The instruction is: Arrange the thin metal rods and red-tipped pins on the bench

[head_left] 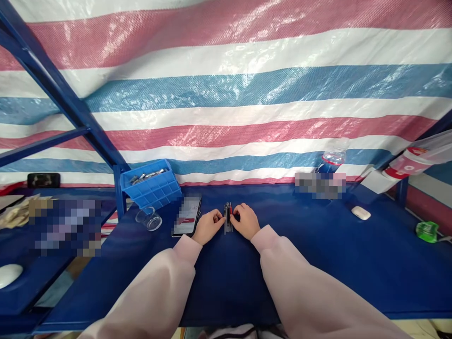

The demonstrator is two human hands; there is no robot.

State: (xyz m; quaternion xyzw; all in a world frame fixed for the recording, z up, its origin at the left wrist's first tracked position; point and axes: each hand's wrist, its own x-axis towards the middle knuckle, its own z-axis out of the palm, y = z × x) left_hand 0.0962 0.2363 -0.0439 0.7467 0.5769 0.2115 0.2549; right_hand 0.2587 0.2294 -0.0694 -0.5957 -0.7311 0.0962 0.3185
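A small bundle of slim pens [228, 219], dark with some red near their upper ends, lies on the blue table between my two hands. From the left, my left hand [209, 226] rests against the bundle, its fingers curled and its thumb at the pens' side. My right hand [247, 220] closes in from the right, fingers bent and thumb touching the pens. The fingertips partly hide the bundle. Just left of my left hand lies a phone [187, 216] with its screen lit.
A clear glass [149, 219] stands before a blue basket [151, 186] holding metal items. Back right is a plastic bottle [332, 157]. A white mouse-shaped object [360, 213] and a green packet [427, 231] lie right. A blue frame post [67, 94] rises left; striped sheeting [247, 84] hangs behind.
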